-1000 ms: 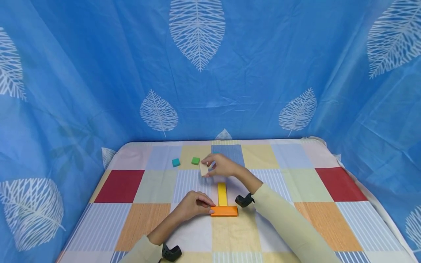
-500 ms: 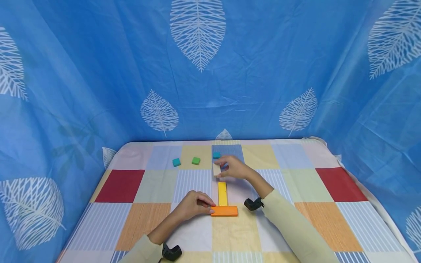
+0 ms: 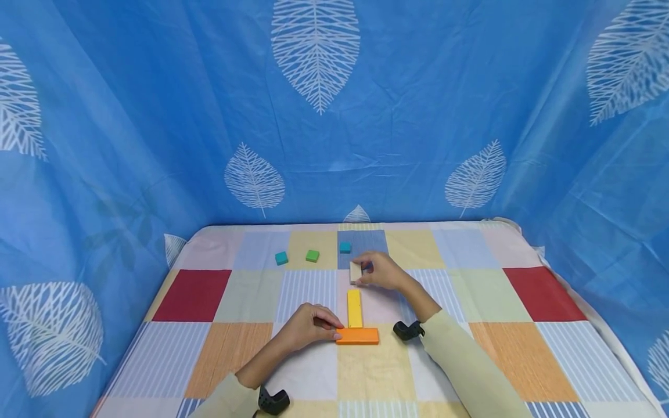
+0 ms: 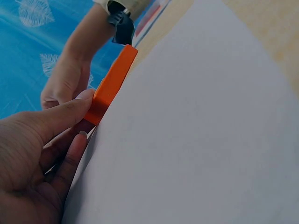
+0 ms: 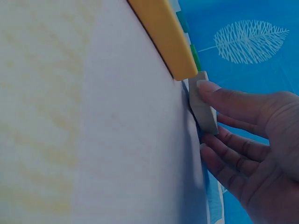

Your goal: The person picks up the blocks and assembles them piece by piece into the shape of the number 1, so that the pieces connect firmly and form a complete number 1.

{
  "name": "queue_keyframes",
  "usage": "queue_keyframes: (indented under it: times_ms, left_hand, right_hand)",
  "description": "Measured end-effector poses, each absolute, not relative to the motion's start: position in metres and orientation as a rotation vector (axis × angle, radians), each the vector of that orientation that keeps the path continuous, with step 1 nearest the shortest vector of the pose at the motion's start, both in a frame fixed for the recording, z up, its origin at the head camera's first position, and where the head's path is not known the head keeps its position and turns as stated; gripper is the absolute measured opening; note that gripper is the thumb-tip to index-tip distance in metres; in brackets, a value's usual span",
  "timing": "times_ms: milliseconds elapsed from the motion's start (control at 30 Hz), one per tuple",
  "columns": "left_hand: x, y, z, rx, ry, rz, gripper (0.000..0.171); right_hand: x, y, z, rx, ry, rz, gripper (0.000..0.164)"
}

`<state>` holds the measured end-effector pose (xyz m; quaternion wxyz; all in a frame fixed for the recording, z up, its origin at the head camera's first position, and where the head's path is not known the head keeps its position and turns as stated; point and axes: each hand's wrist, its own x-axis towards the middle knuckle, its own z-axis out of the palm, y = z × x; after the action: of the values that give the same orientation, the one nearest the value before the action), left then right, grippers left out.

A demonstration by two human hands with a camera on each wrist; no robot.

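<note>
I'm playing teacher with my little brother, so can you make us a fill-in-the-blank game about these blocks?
1. The left grip pinches one end of the ____.
2. The cream block is pinched by the ____.
3. In the head view, the ____ lies between the left teal block and the right teal block.
4. Lying between the cream block and the left grip's block is the ____.

Missing words: orange block; right grip; green block; yellow block.

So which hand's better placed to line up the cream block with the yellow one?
Probably the right hand: it pinches the cream block near the far end of the yellow block. The left hand is holding the left end of the orange block.
</note>
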<state>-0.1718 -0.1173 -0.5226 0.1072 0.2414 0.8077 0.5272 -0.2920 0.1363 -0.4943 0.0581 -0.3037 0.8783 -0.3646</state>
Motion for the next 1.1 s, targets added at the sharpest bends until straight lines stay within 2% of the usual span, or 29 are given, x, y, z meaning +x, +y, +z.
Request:
queue_keyframes:
  times_ms: [167, 433, 667, 1100]
  left_hand:
    - [-0.174, -0.118, -0.522, 0.751, 2.353, 1.562, 0.012]
    - [-0.176, -0.118, -0.522, 0.777, 2.362, 1.544, 0.012]
    - [-0.176, -0.117, -0.525, 0.776, 2.346, 1.545, 0.013]
    - [-0.173, -0.118, -0.523, 0.745, 2.338, 1.583, 0.013]
  right_hand:
    - [-0.292, 0.139, -0.499, -0.85, 2.651, -1.195, 0.052]
    - [-0.291, 0.136, -0.506, -0.625, 2.654, -1.41, 0.034]
    - [-0.29, 0.136, -0.511, -0.523, 2.664, -1.467, 0.03]
    - [-0.289, 0.133, -0.513, -0.501, 2.628, -1.474, 0.03]
